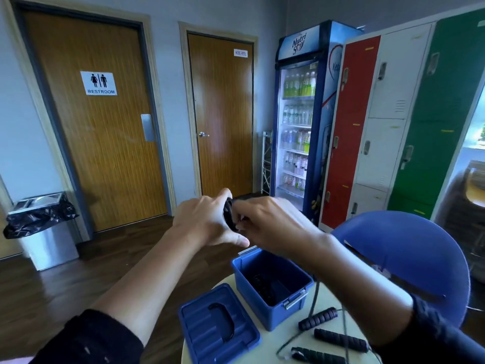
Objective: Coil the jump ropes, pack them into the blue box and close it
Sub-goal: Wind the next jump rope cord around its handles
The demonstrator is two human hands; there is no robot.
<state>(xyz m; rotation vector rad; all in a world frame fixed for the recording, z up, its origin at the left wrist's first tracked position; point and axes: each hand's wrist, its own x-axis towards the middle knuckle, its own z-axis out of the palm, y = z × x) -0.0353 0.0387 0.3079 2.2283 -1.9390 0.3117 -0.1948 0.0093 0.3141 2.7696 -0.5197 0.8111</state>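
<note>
Head view, read from left to right. A lined waste bin (42, 227) stood by the restroom door, well apart from the work. Above the near edge of the table (273, 344), the left hand (207, 219) grasped a coiled jump rope (228, 214), its fingers curled round the black loops. The right hand (265, 224) met it from the other side, fingertips pinched on the same coil (the exact finger placement was blurred). Below the hands, the lid (199, 319) lay detached on the table just beside the blue box (273, 311). The box was open and already held a dark bundle (262, 286), probably a packed rope. To its right, uncoiled jump ropes (338, 339) lay on the table with their grips and cords spread out. A blue chair (409, 258) stood behind.

Judged step: finishing the coil before it goes into the box. To do this well, the loops should be kept even and small enough for the box opening. One hand should clamp the bundle throughout, so that it does not spring apart. The coil should then be set flat beside the bundle already inside, leaving room for the remaining ropes and for the lid to seat.
</note>
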